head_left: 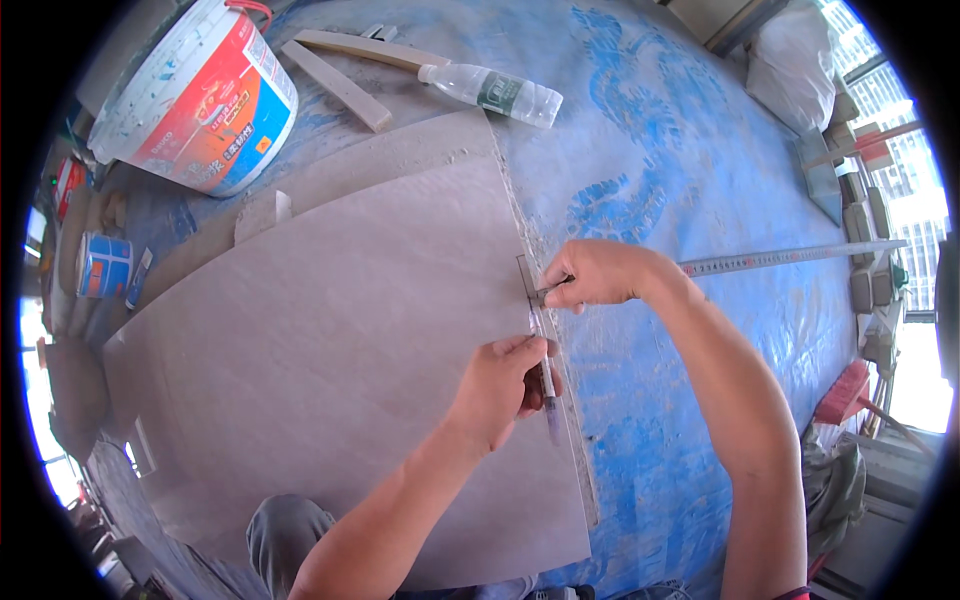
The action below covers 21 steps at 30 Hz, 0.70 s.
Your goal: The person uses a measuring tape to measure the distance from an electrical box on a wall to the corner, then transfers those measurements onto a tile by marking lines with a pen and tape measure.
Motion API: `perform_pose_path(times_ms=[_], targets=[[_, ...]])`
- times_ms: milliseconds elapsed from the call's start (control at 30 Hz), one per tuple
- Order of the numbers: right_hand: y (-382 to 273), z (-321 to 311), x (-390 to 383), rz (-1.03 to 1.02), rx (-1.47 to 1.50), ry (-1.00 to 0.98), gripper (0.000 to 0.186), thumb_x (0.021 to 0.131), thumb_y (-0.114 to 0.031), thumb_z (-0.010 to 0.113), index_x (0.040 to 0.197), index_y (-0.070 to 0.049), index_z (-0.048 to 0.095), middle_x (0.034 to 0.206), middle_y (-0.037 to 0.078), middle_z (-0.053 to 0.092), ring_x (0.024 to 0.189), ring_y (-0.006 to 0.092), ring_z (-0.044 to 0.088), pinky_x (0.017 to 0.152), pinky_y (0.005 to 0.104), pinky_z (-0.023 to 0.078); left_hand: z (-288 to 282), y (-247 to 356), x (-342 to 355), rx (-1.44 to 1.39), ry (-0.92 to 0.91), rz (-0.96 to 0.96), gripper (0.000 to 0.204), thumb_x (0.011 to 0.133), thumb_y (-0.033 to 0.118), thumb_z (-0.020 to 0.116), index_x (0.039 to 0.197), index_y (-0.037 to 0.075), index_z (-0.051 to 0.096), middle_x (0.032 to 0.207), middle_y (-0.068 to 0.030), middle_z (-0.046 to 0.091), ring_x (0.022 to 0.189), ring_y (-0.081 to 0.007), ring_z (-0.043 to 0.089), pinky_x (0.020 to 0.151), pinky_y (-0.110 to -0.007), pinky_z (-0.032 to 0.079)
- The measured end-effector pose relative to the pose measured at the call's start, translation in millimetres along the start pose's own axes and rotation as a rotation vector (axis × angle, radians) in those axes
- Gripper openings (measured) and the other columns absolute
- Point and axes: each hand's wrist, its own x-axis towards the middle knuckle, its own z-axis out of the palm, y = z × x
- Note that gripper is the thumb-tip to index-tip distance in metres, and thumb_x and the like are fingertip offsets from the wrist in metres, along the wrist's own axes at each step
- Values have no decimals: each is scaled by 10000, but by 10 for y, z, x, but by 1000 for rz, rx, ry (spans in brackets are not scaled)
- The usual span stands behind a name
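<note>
My left hand (505, 385) is closed around a slim pen-like marker (550, 408), held along the right edge of a large grey tile (330, 350). Just above it, my right hand (600, 272) pinches the metal end of a long steel ruler (790, 257), which reaches rightward across the blue floor covering. A small metal piece at that end sits on the tile's edge; its exact shape is partly hidden by my fingers.
A paint bucket (200, 100), two strips (335, 85) and a plastic bottle (515, 100) lie at the top. A small can (103, 265) is at left. A red brush (840, 395), white sack (790, 65) and bluish floor sheet (660, 450) are at right.
</note>
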Motion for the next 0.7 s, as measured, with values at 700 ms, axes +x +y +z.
perform_pose_path(times_ms=[700], targets=[[8, 562, -456, 54, 75, -84, 350, 884, -283, 659, 1143, -50, 695, 828, 109, 724, 767, 201, 682, 728, 351, 510, 163, -490, -392, -56, 15, -170, 272, 995, 245, 478, 1082, 15, 594, 746, -104, 636, 542, -115, 461, 494, -259, 355]])
